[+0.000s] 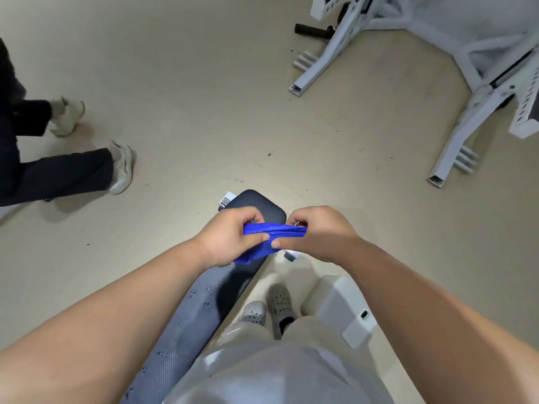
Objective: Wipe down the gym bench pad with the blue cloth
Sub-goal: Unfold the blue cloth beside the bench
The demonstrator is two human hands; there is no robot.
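Head view, listed near to far.

1. Gym bench pad (180, 325): dark, textured and long. It runs from the lower edge up to the centre, with the wearer's grey clogs (269, 310) just beside it. Pale spots, probably droplets, dot its near half. Judged firm and fixed, perhaps slick where wet. It needs pressure, not a hold.
2. White box (350, 316): on the floor, right of the clogs.
3. Blue cloth (277, 230): bunched into a narrow band and held over the pad's far end, apparently clear of it. The left hand (230, 237) grips one end and the right hand (318, 234) the other, with the fingers (253, 237) of both curled round the fabric. Judged light, soft, limp and not fragile. Best folded into a flat wad and pressed under one palm.
4. Floor (204, 97): beige, with a second person's legs (67, 173) at far left and a white rack frame (466, 121) at far right.
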